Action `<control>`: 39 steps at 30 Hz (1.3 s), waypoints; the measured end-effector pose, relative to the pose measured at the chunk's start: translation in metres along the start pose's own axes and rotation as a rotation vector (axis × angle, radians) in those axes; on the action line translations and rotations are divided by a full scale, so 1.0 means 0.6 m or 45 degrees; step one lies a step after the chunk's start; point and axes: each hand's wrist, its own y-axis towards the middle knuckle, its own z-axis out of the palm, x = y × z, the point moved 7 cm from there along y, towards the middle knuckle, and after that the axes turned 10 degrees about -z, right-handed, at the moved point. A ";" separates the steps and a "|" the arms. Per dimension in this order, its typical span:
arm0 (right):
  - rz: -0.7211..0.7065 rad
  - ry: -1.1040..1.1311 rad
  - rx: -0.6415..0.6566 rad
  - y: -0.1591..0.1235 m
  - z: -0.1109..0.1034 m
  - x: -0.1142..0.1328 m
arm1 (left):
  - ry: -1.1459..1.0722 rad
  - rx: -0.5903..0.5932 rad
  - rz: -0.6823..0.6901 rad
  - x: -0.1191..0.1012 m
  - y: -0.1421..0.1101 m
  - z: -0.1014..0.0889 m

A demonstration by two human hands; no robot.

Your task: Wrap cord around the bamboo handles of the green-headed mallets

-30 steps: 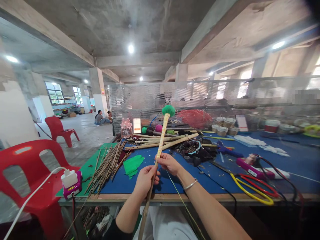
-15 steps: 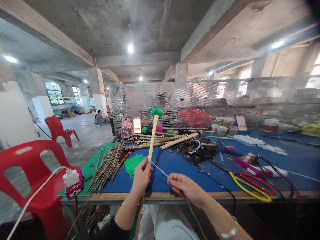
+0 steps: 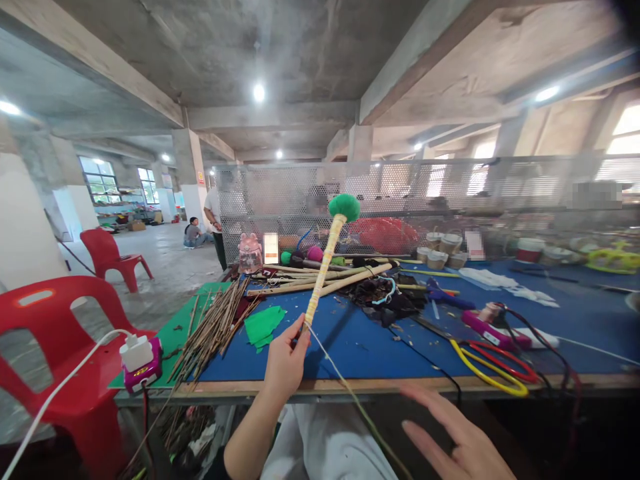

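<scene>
Right hand (image 3: 465,440) is hanging off the strand (image 3: 345,382) it was pinching earlier, fingers spread and empty. Left hand (image 3: 285,363) is gripping the wrapped stick (image 3: 323,273) near the wrapping's lower end, tilted above the desk (image 3: 370,357). It's looking light and stiff, green puff (image 3: 344,208) probably soft, so I'm favoring that lower grip. Twigs (image 3: 213,330) and poles (image 3: 350,283) are crowding behind, strand's trailing loose.

Glossy red plastic chair (image 3: 103,347), matt blue table surface (image 3: 345,340), rough bare sticks (image 3: 213,330), perforated metal screen (image 3: 280,193).
</scene>
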 end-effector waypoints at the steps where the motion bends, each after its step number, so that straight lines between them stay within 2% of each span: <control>1: -0.010 0.105 -0.008 0.015 0.011 0.017 | 0.049 -0.002 0.045 -0.006 -0.006 0.002; 4: -0.070 0.563 0.030 0.073 0.075 0.067 | 0.200 0.037 0.180 -0.022 -0.020 0.017; 8: -0.028 0.983 0.266 0.142 0.178 0.101 | 0.394 0.063 0.295 -0.033 -0.029 0.034; 10: 0.042 1.074 0.283 0.163 0.204 0.101 | 0.448 0.039 0.317 -0.035 -0.029 0.034; 14: 0.214 1.196 0.279 0.175 0.218 0.095 | 0.456 -0.005 0.311 -0.030 -0.022 0.025; 18: 0.279 1.155 0.426 0.147 0.226 0.100 | 0.448 -0.068 0.304 -0.027 -0.014 0.013; 22: 0.191 0.994 0.424 0.082 0.230 0.096 | 0.438 -0.116 0.297 -0.036 -0.017 0.002; 26: 0.079 0.847 0.896 0.004 0.247 0.098 | 0.443 -0.063 0.264 -0.041 -0.037 -0.005; 27: 0.014 0.737 0.946 -0.002 0.240 0.097 | 0.450 -0.042 0.263 -0.041 -0.043 -0.006; 28: -0.063 0.611 0.913 0.000 0.228 0.095 | 0.459 -0.026 0.268 -0.041 -0.049 -0.006; 29: -0.135 0.491 0.800 0.011 0.209 0.094 | 0.473 -0.019 0.278 -0.042 -0.053 -0.005; 31: -0.227 0.362 0.446 0.042 0.167 0.098 | 0.511 -0.022 0.308 -0.043 -0.058 -0.002; 33: -0.212 0.444 0.140 0.072 0.140 0.103 | 0.538 -0.041 0.338 -0.044 -0.058 0.006; 34: -0.175 0.539 0.074 0.087 0.140 0.105 | 0.540 -0.048 0.348 -0.044 -0.056 0.011; 36: -0.105 0.762 0.112 0.115 0.162 0.113 | 0.519 -0.056 0.349 -0.040 -0.052 0.020; 39: -0.046 0.957 0.318 0.145 0.213 0.123 | 0.477 -0.043 0.290 -0.028 -0.042 0.029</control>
